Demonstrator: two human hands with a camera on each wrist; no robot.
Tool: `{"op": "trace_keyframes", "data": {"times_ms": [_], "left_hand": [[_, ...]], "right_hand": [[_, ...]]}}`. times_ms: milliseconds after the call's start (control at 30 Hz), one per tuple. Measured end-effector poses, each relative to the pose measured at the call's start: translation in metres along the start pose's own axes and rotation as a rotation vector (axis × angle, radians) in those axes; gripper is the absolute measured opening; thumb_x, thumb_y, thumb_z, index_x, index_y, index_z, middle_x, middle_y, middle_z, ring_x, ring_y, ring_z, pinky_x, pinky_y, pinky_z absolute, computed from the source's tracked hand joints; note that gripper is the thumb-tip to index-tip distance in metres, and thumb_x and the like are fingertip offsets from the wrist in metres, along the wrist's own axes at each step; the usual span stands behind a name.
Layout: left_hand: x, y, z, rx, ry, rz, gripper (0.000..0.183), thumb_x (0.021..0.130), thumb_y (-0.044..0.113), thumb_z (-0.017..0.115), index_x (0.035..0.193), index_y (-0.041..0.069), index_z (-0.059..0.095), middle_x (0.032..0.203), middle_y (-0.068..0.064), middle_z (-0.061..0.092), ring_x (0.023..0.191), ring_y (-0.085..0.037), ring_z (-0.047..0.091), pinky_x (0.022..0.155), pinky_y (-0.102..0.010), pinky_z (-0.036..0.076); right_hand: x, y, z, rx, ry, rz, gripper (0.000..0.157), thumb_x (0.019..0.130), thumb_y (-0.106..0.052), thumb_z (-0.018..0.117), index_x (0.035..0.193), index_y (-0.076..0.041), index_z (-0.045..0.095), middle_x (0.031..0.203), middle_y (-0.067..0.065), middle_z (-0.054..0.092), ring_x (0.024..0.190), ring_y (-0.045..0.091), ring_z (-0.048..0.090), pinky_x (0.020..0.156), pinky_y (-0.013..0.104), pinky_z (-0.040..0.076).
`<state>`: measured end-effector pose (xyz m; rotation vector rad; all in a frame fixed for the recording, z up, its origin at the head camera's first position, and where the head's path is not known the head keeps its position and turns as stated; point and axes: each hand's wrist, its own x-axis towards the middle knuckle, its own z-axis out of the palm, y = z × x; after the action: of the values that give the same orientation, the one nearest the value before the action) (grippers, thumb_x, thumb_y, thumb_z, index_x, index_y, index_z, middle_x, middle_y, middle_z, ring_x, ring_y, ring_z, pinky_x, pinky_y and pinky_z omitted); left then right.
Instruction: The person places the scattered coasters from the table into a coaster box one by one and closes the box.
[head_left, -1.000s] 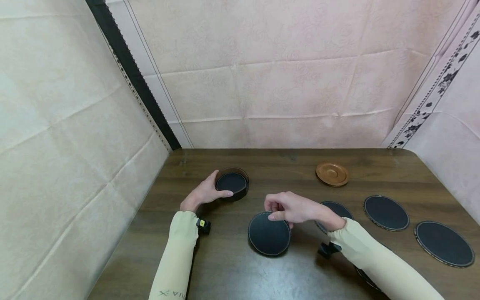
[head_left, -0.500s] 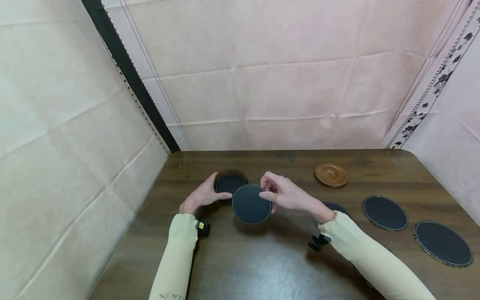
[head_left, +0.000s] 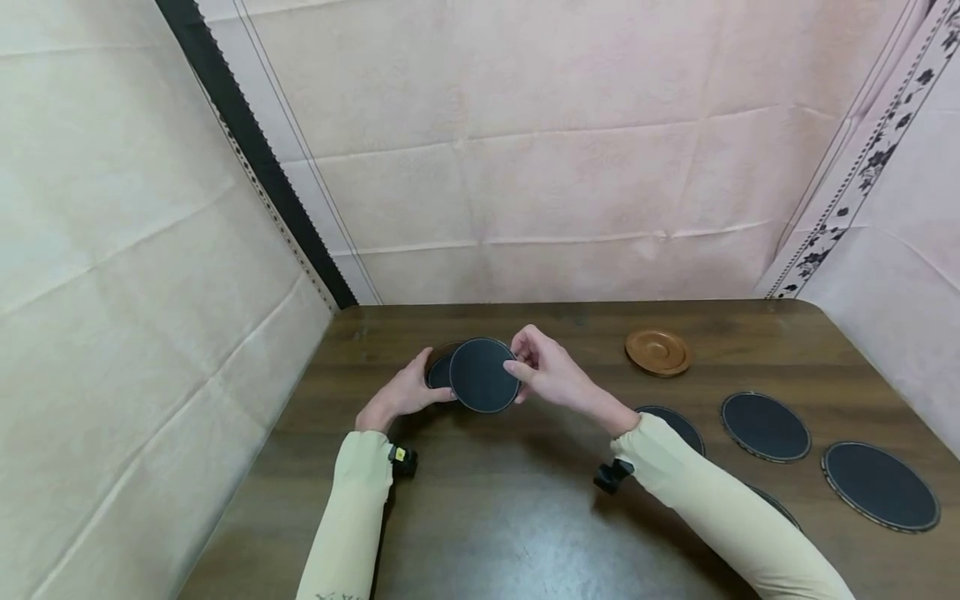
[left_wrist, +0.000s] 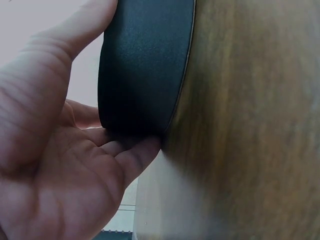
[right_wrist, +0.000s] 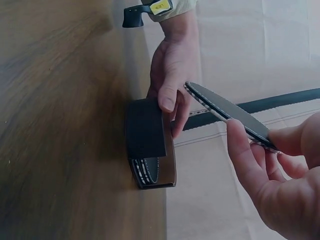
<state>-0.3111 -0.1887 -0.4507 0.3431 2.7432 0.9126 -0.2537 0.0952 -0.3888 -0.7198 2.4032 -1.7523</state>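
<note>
My right hand pinches a round black coaster with a stitched rim at its right edge, between thumb and fingers. In the right wrist view this coaster is tilted, held above the coaster holder. That holder is a low black cylinder, brown inside, with a gap in its wall through which a few stacked coasters show. My left hand grips the holder from the left, thumb on its near side and fingers round the far side. Seen from the head, the raised coaster hides most of the holder.
On the right of the wooden table lie more black coasters: one coaster, another coaster, and two partly hidden by the right sleeve. A round brown wooden lid-like disc lies at the back. Cloth walls stand behind and beside.
The right hand has lifted the coaster from the front middle of the table up and leftward, over the holder. The left hand has kept its hold on the holder.
</note>
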Motion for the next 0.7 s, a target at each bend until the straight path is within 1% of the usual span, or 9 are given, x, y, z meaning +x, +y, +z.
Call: {"op": "trace_keyframes", "data": {"times_ms": [100,233,333,367,467,600,700], "left_hand": [[0.000,0.001,-0.001,0.003,0.004,0.005,0.116,0.077,0.058,0.076,0.157,0.007,0.010,0.161,-0.020,0.022,0.144,-0.038,0.033,0.114,-0.056,0.032],[-0.001,0.001,-0.001,-0.019,0.016,0.032,0.113,0.076,0.057,0.077,0.156,0.007,0.016,0.154,-0.019,0.035,0.136,-0.036,0.043,0.111,-0.055,0.037],[-0.002,0.002,-0.001,-0.044,0.022,0.044,0.113,0.074,0.060,0.078,0.155,0.008,0.019,0.150,-0.017,0.040,0.132,-0.033,0.047,0.109,-0.054,0.039],[-0.002,0.002,0.000,-0.053,0.021,0.045,0.113,0.073,0.061,0.078,0.155,0.008,0.020,0.150,-0.016,0.040,0.132,-0.033,0.047,0.109,-0.054,0.039],[-0.003,0.003,0.000,-0.073,0.018,0.031,0.116,0.073,0.063,0.078,0.155,0.007,0.018,0.153,-0.017,0.036,0.136,-0.033,0.044,0.111,-0.055,0.036],[-0.003,0.004,0.000,-0.084,0.012,0.000,0.117,0.073,0.062,0.078,0.156,0.009,0.016,0.156,-0.016,0.033,0.139,-0.033,0.041,0.113,-0.054,0.034],[-0.003,0.003,0.000,-0.079,0.014,-0.006,0.117,0.072,0.063,0.078,0.156,0.010,0.016,0.156,-0.016,0.033,0.139,-0.032,0.041,0.113,-0.054,0.034]], "right_hand": [[0.005,0.002,0.003,0.016,0.010,0.007,0.022,0.094,-0.006,0.064,0.110,-0.005,0.048,0.083,0.015,0.053,0.061,0.039,0.064,0.056,0.038,0.059],[0.012,0.005,0.007,0.042,0.037,0.021,0.025,0.094,-0.005,0.063,0.114,-0.006,0.048,0.083,0.015,0.053,0.064,0.035,0.063,0.057,0.039,0.059],[0.019,0.005,0.011,0.083,0.073,0.042,0.026,0.095,-0.003,0.062,0.116,-0.005,0.048,0.085,0.016,0.054,0.069,0.037,0.062,0.058,0.039,0.059],[0.021,0.005,0.012,0.098,0.087,0.049,0.026,0.095,-0.003,0.062,0.116,-0.005,0.047,0.086,0.016,0.055,0.071,0.039,0.062,0.058,0.040,0.059],[0.028,0.006,0.016,0.129,0.121,0.064,0.028,0.095,-0.002,0.061,0.119,-0.003,0.046,0.090,0.017,0.056,0.074,0.038,0.063,0.061,0.043,0.060],[0.037,0.009,0.021,0.160,0.147,0.088,0.030,0.096,-0.003,0.060,0.122,-0.002,0.045,0.095,0.019,0.056,0.073,0.029,0.064,0.069,0.053,0.059],[0.041,0.012,0.025,0.185,0.160,0.108,0.032,0.096,-0.004,0.060,0.123,-0.002,0.044,0.097,0.020,0.055,0.073,0.028,0.064,0.074,0.058,0.057]]}}
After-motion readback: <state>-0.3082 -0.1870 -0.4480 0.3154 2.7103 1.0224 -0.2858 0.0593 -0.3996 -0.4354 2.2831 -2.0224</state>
